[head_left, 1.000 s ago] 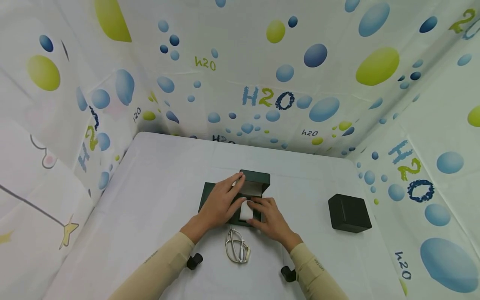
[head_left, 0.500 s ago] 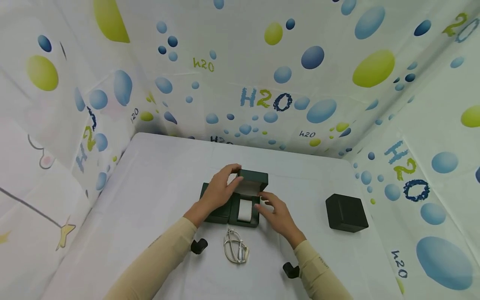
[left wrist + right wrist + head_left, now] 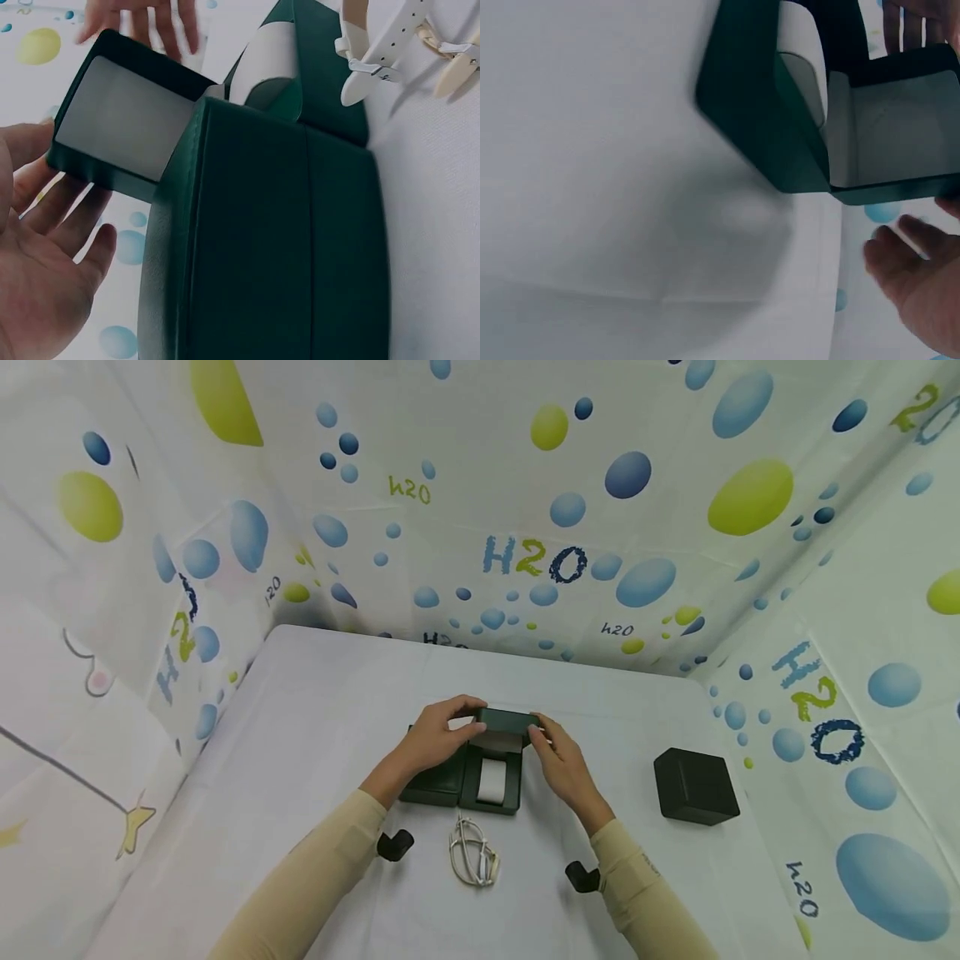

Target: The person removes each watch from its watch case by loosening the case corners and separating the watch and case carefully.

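A dark green watch box (image 3: pixel 513 800) stands with its lid (image 3: pixel 507 722) raised and a white cushion (image 3: pixel 492 781) inside. My left hand (image 3: pixel 431 739) holds the lid's left end, thumb in front and fingers behind. At the lid's right end, my right hand (image 3: pixel 564 767) grips the corner with thumb and fingers. The left wrist view shows the lid's pale lining (image 3: pixel 124 112). Touching the opened box on its left is another green box (image 3: pixel 437 783), its lid down. Nearer to me lie cream straps with metal buckles (image 3: pixel 474 853).
A black box (image 3: pixel 696 785) stands to the right on the white-covered table (image 3: pixel 337 693). Printed cloth (image 3: pixel 465 510) hangs around the back and sides.
My right hand has moved from the cushion, past the box's right side, up to the lid's corner. My left hand stays at the lid's left end. The lid looks tilted slightly lower.
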Motion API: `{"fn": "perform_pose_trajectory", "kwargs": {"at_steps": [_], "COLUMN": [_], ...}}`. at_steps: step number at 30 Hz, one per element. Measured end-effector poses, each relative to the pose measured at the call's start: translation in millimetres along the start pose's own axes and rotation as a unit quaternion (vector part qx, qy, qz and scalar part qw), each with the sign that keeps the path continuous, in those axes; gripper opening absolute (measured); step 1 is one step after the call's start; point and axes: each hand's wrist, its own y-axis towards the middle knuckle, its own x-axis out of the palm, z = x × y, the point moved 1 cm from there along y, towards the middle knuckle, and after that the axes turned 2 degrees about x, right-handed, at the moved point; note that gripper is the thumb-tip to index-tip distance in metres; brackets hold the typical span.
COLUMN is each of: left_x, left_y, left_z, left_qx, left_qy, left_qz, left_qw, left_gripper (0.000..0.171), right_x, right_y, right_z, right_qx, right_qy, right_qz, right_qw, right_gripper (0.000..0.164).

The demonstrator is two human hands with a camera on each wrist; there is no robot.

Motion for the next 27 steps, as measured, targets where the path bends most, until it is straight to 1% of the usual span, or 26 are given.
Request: {"fn": "perform_pose_trajectory", "kwargs": {"at_steps": [2,4,7,11,16,18,22,25,27], "left_x": [-0.9,-2.3,-4.7,-8.1,-8.1,-7.5,-6.9,-6.9,-7.3], "left_y": [-0.5,-1.2,-2.6,-4.8,-7.2,-8.3,-10.5,-12.5,-14.2], "left_z": [0.9,2.3,4.0,5.4,4.4,4.2,3.5,1.6,0.1], "left_qx": [-0.003,-0.005,-0.013,-0.020,-0.030,-0.034,-0.041,-0.057,-0.069], "left_qy": [-0.005,-0.001,0.013,0.036,0.010,-0.002,0.000,0.011,0.030], "left_qz": [-0.008,-0.014,-0.014,-0.009,-0.015,-0.012,-0.007,-0.011,-0.012], "left_qw": [0.9999,0.9999,0.9997,0.9991,0.9994,0.9994,0.9991,0.9983,0.9971], "left_gripper": [0.038,0.037,0.037,0.040,0.041,0.041,0.043,0.047,0.053], "right_x": [-0.8,-2.2,-5.4,-9.0,-10.5,-10.5,-10.4,-9.5,-8.7], "right_y": [0.5,0.4,-0.4,-0.5,-1.2,-1.6,-3.0,-4.2,-4.6], "right_z": [0.3,0.5,-0.5,-1.5,-2.4,-3.2,-3.4,-2.3,-1.5], "right_qx": [0.020,0.034,0.047,0.045,0.033,0.030,0.030,0.028,0.025], "right_qy": [-0.015,-0.014,0.000,0.009,0.029,0.029,0.022,0.020,0.020], "right_qz": [-0.019,-0.031,-0.039,-0.047,-0.061,-0.063,-0.059,-0.057,-0.058], "right_qw": [1.000,0.999,0.998,0.998,0.997,0.997,0.998,0.998,0.998], "right_gripper": [0.058,0.057,0.055,0.055,0.053,0.053,0.050,0.048,0.047]}}
